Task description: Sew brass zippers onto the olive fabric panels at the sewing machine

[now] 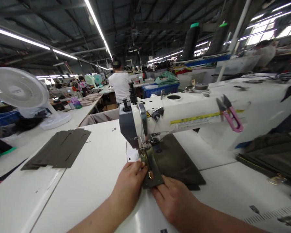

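Observation:
A white sewing machine (189,110) spans the middle and right, its needle area low at centre. Under its presser foot lies a dark olive fabric piece (179,161) with a narrower strip (152,181) that bears a gold zipper pull (150,174). My left hand (130,179) pinches the strip's left edge just in front of the foot. My right hand (173,200) grips the strip's near right corner, thumb on top and fingers partly beneath it. Pink-handled snips (230,115) rest against the machine's arm.
Flat olive pieces (60,149) lie stacked on the white table (92,181) at left. A white fan (16,87) stands behind them. More dark fabric with a zipper (269,155) is at right. Beyond the machine are a blue crate (160,90) and a person in white (119,84).

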### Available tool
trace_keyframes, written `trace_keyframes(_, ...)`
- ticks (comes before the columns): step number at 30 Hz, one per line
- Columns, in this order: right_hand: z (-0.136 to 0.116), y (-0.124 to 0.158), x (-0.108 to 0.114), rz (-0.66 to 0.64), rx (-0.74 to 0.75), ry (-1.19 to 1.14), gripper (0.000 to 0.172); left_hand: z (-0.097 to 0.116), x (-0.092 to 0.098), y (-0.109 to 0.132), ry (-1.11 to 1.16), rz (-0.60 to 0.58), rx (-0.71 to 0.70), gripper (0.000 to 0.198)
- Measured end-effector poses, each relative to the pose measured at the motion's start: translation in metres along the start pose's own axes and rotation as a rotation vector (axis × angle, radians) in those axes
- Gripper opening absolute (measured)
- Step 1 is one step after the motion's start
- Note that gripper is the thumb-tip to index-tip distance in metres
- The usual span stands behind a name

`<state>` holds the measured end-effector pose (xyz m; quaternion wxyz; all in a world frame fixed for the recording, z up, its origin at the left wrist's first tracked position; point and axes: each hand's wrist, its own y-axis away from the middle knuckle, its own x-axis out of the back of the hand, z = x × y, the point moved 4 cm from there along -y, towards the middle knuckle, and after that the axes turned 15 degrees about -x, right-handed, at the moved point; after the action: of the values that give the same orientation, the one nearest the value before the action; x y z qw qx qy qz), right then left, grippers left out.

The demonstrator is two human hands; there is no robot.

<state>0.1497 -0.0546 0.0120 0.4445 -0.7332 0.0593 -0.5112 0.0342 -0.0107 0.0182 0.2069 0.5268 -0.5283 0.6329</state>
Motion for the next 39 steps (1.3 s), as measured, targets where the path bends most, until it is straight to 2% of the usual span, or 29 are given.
trace_keyframes(7,0.010,-0.010,-0.012,-0.122,0.015,0.053,0.020,-0.011,-0.003,-0.009,0.023,-0.027,0.067,0.022)
trace_keyframes(12,0.016,-0.016,-0.020,-0.155,0.002,0.036,0.016,-0.017,-0.005,-0.010,-0.032,-0.041,0.108,0.021)
trace_keyframes(19,0.023,-0.022,-0.028,-0.214,-0.039,-0.017,0.013,-0.025,-0.007,-0.009,0.039,-0.030,0.106,0.021)
trace_keyframes(24,0.033,-0.028,-0.018,-0.281,-0.222,-0.153,0.013,-0.024,-0.005,-0.007,0.126,-0.015,0.141,0.026)
trace_keyframes(27,0.040,-0.035,-0.015,-0.317,-0.364,-0.123,0.016,-0.022,-0.001,-0.007,0.193,-0.011,0.204,0.023)
trace_keyframes(30,0.050,-0.040,-0.019,-0.393,-0.496,-0.102,0.030,-0.023,0.007,-0.007,0.152,0.045,0.346,0.021)
trace_keyframes(33,0.060,-0.044,-0.024,-0.468,-0.532,-0.146,0.027,-0.023,0.010,-0.004,0.150,0.017,0.502,0.032)
trace_keyframes(36,0.066,-0.044,-0.027,-0.449,-0.510,-0.141,0.024,-0.015,0.010,-0.003,0.232,0.001,0.433,0.038)
trace_keyframes(39,0.067,-0.042,-0.030,-0.366,-0.476,-0.109,0.024,-0.004,0.014,-0.001,0.124,0.050,0.233,0.022)
